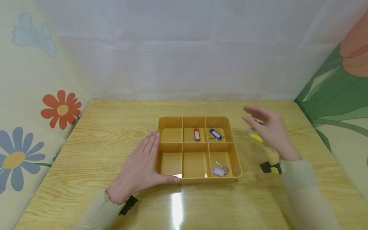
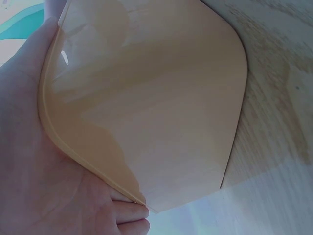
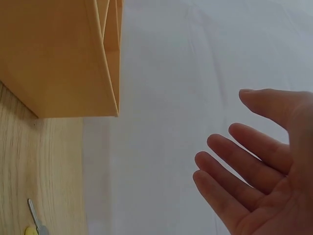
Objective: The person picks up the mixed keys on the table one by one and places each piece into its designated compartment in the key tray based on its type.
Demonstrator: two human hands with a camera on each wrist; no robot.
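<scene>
My left hand [image 1: 138, 167] rests along the left side of a yellow six-compartment tray [image 1: 207, 180]. Its fingers lie straight on the side rim, and the thumb stretches along the front edge. In the left wrist view the palm sits against the tray's curved corner [image 2: 161, 112]. Out to the right of the tray, my empty right hand [image 1: 271, 129] hovers with fingers spread from the thumb. Beneath it, partly hidden, lie keys with a yellow tag [image 1: 256, 137] and a green tag [image 1: 264, 124]. A key [image 3: 32, 210] shows on the table in the right wrist view.
Inside the tray, a red-tagged key [image 1: 196, 134] lies back middle, a blue-tagged key [image 1: 214, 134] back right and a lilac-tagged key [image 1: 218, 172] front right. White cloth [image 1: 172, 64] hangs behind the wooden table [image 1: 115, 118]; flower-patterned panels [image 1: 17, 95] flank it.
</scene>
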